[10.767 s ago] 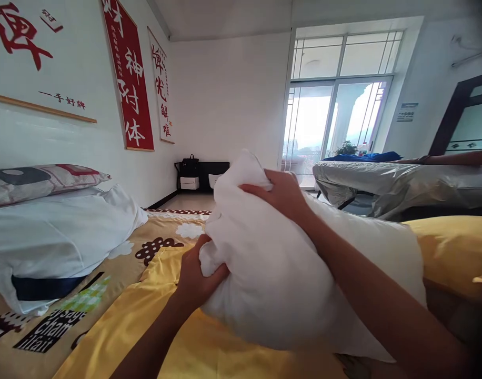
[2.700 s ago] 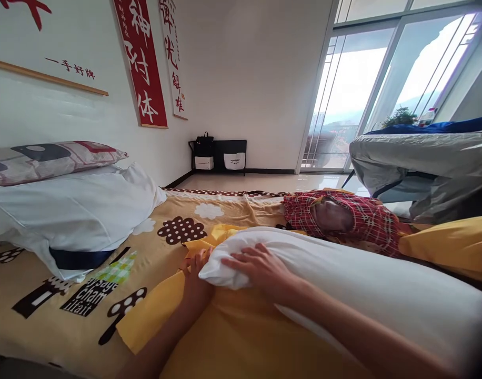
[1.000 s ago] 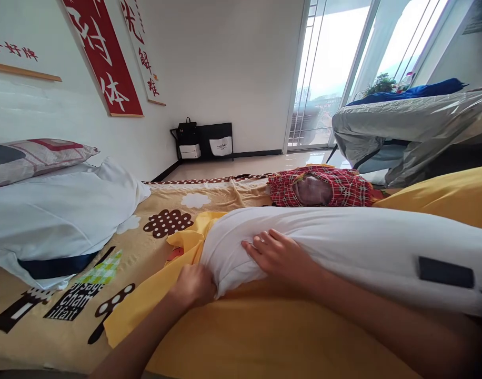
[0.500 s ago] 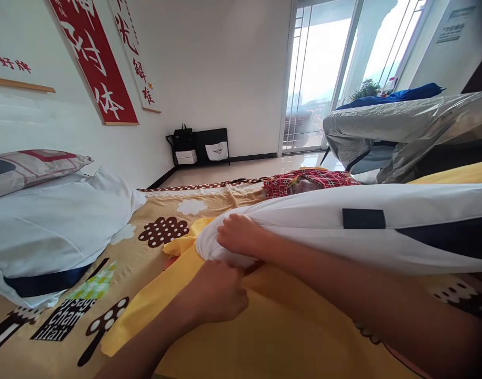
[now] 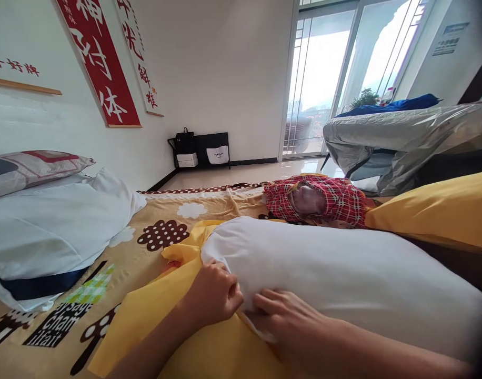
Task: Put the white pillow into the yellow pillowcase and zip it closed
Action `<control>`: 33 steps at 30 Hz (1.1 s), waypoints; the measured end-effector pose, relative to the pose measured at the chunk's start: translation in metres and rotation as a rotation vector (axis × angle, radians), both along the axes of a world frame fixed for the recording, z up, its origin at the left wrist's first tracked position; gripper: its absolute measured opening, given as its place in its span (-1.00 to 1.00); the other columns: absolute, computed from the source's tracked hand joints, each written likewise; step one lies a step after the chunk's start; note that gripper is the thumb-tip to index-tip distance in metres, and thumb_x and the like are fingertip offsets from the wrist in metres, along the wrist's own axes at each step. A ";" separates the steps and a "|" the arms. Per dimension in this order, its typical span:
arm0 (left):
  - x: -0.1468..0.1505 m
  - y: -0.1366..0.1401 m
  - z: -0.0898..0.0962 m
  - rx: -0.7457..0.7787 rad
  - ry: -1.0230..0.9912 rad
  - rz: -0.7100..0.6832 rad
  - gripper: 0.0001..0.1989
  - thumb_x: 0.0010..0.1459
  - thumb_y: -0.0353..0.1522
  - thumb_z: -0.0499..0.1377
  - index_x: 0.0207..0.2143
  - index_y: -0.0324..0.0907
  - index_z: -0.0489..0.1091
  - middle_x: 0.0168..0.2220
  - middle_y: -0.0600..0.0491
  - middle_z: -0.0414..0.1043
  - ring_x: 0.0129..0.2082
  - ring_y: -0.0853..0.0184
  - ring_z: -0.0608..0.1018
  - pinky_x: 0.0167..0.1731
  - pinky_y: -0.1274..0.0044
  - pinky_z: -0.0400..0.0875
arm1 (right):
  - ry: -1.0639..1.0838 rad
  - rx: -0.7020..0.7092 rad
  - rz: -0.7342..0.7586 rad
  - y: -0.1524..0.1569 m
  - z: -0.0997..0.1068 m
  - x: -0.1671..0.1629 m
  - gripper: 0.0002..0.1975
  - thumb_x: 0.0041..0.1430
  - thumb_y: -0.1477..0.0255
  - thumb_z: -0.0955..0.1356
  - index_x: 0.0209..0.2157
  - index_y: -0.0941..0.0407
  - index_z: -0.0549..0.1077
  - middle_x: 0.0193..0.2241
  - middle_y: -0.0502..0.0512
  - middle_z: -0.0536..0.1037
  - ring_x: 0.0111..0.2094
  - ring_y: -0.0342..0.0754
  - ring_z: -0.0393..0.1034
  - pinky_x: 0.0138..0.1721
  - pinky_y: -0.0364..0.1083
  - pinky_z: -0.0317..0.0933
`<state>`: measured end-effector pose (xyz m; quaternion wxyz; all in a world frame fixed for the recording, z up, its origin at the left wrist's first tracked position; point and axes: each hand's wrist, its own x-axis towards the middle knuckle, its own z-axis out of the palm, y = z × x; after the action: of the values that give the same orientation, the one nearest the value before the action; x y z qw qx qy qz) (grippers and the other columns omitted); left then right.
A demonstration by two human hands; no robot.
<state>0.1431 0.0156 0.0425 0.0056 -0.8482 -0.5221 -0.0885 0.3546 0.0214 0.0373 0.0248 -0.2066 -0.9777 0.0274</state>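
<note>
Brought right hand down to the near edge of the white pillow.
Bent right fingers together, apparently clamped on that edge; curled left hand tight at the pillow's left end, could not tell on what. Gathered both hands close, seemingly leaving the handling of this corner unfinished. Half a second earlier, held right fist on the pillow's raised upper side, with dark patches in view; now laid it lower, plain side up, on yellow cloth over the patterned sheet. Uncovered more of the red plaid bundle beyond; left the white bundle at left unmoved.
</note>
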 end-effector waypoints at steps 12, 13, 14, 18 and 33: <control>0.010 -0.032 -0.050 -0.179 0.096 -0.074 -0.79 0.02 -0.34 0.12 -0.56 -0.23 0.48 -0.53 -0.12 0.50 -0.45 0.21 0.51 -0.13 0.36 0.35 | 0.101 -0.083 -0.619 0.174 0.035 0.002 -0.43 0.21 0.08 0.27 0.05 0.22 0.44 -0.02 0.33 0.51 0.00 0.15 0.41 -0.02 0.04 0.25; 0.006 -0.034 -0.047 -0.205 0.064 -0.076 -0.82 0.00 -0.36 0.13 -0.58 -0.22 0.46 -0.52 -0.10 0.50 -0.44 0.23 0.50 -0.17 0.40 0.36 | 0.090 -0.097 -0.620 0.174 0.022 0.001 -0.43 0.26 0.07 0.21 0.03 0.22 0.46 -0.03 0.33 0.53 -0.01 0.13 0.43 -0.03 0.02 0.26; 0.002 -0.034 -0.043 -0.222 0.011 -0.071 -0.83 0.00 -0.38 0.13 -0.59 -0.21 0.44 -0.51 -0.07 0.50 -0.44 0.26 0.50 -0.24 0.45 0.37 | 0.084 -0.104 -0.622 0.173 0.011 0.000 -0.42 0.29 0.07 0.17 0.03 0.23 0.46 -0.03 0.32 0.53 -0.01 0.11 0.43 -0.03 0.00 0.26; -0.017 -0.011 -0.014 -0.019 -0.265 0.141 -0.80 0.13 -0.45 0.00 -0.40 -0.18 0.43 -0.37 0.00 0.48 -0.35 0.33 0.48 -0.30 0.53 0.35 | 0.095 -0.094 -0.626 0.165 0.002 -0.001 -0.34 0.21 -0.02 0.21 0.12 0.18 0.39 0.02 0.29 0.49 0.01 0.16 0.41 -0.03 0.01 0.25; -0.033 0.070 0.042 0.230 0.084 0.536 -0.67 0.17 -0.53 -0.12 -0.10 -0.27 0.34 -0.23 -0.18 0.47 -0.20 0.15 0.55 -0.25 0.41 0.37 | 0.217 0.176 -0.472 0.060 0.068 0.000 -0.60 0.14 0.08 0.29 -0.09 -0.01 0.48 -0.19 0.11 0.60 -0.17 0.14 0.44 -0.25 -0.05 0.15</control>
<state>0.1097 0.0851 0.0849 0.1466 -0.6767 -0.7135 -0.1072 0.3549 0.0813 0.1055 0.1529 -0.4217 -0.8927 -0.0423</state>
